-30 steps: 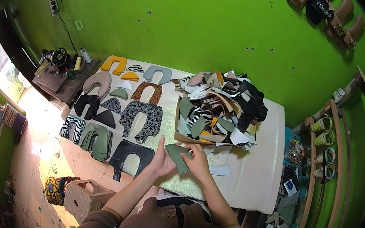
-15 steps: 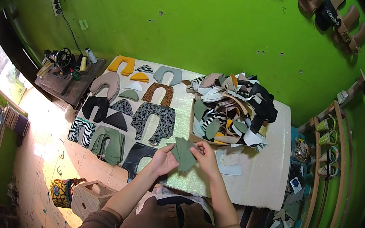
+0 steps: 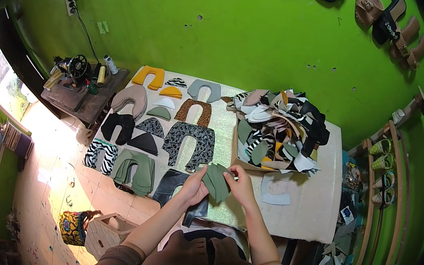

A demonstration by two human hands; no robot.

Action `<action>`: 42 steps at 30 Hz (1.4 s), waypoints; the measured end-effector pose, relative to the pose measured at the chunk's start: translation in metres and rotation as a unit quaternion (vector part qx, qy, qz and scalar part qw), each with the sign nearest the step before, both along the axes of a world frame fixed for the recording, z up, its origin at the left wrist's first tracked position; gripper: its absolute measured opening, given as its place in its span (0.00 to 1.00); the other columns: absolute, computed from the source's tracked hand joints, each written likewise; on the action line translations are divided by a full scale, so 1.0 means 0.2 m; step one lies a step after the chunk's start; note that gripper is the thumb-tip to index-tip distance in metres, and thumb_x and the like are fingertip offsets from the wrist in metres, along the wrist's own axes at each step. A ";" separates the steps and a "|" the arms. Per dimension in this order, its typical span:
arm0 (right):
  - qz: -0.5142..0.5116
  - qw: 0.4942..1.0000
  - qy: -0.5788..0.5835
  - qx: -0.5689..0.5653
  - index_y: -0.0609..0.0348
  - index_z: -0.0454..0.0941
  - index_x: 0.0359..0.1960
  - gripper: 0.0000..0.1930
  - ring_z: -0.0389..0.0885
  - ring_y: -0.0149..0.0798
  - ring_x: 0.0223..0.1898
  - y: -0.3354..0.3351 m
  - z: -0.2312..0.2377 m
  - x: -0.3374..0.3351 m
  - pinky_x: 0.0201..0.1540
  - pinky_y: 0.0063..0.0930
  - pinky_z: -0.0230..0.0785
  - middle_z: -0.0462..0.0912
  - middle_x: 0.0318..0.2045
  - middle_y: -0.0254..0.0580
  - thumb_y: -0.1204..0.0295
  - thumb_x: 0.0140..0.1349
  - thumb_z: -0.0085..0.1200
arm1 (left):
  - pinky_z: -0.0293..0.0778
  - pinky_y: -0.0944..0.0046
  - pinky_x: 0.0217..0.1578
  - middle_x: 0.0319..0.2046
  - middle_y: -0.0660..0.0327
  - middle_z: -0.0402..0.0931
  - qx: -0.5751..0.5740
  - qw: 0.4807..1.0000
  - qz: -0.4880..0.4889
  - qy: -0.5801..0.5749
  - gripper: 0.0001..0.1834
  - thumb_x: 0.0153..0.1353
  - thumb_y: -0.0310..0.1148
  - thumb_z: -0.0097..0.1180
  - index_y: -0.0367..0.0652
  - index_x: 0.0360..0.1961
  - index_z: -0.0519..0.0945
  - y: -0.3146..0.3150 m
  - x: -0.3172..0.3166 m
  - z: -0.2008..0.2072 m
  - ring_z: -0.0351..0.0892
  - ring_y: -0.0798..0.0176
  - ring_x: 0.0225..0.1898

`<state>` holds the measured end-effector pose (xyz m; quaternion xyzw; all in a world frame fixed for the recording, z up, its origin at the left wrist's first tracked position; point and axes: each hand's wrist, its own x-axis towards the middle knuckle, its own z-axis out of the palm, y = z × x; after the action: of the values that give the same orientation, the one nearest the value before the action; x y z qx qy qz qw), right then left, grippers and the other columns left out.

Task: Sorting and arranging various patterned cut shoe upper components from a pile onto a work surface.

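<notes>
Several flat olive-green cut pieces (image 3: 216, 183), fanned over one another, are held above the front edge of the table (image 3: 293, 223). My left hand (image 3: 195, 187) grips their left side, fingers closed. On their right upper side my right hand (image 3: 240, 186) pinches the same pieces. Just left of my hands lies a black U-shaped piece (image 3: 166, 186), partly covered by my left hand. Beyond it is a patterned black-and-grey U-shaped stack (image 3: 173, 141). A pale grey U-shaped piece (image 3: 275, 196) lies to the right of my right hand.
A box heaped with mixed offcuts (image 3: 277, 132) stands at the table's right half. Sorted stacks, including green U-shapes (image 3: 134, 168) and zebra-striped ones (image 3: 100, 155), cover the left. A sewing machine (image 3: 76, 71) is at far left, a wooden shoe rack (image 3: 364, 223) at right.
The view has shifted slightly, so the table appears further right. Both hands still hold the green pieces, which are spread a little differently.
</notes>
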<state>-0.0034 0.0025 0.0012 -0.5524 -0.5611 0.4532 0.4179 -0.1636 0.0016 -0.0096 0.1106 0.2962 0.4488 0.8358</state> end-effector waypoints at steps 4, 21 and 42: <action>-0.016 0.996 -0.041 0.075 0.61 0.71 0.31 0.07 0.71 0.27 0.31 -0.01 -0.02 -0.05 0.28 0.19 0.63 0.75 0.28 0.34 0.73 0.53 0.54 | 0.70 0.58 0.48 0.44 0.52 0.71 0.035 0.999 -0.002 0.029 0.20 0.67 0.40 0.29 0.35 0.48 0.65 0.01 -0.05 -0.03 0.73 0.58 0.46; 0.072 0.986 -0.043 0.141 0.62 0.74 0.34 0.09 0.73 0.35 0.37 -0.01 0.04 -0.11 0.40 0.23 0.64 0.75 0.33 0.39 0.77 0.50 0.54 | 0.74 0.66 0.39 0.38 0.54 0.74 0.015 0.996 -0.074 0.040 0.19 0.66 0.38 0.30 0.34 0.44 0.68 0.04 -0.17 -0.02 0.77 0.62 0.37; 0.099 0.993 -0.002 0.063 0.60 0.75 0.41 0.12 0.74 0.35 0.30 0.01 0.17 -0.14 0.37 0.22 0.65 0.74 0.27 0.40 0.68 0.59 0.47 | 0.73 0.64 0.41 0.37 0.59 0.76 -0.015 0.996 -0.082 -0.008 0.18 0.66 0.41 0.32 0.40 0.43 0.70 0.01 -0.19 0.00 0.77 0.64 0.38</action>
<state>-0.0310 0.0049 0.0359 -0.4678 -0.6408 0.4553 0.4041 -0.2025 0.0038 -0.0094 0.1181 0.2862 0.3747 0.8739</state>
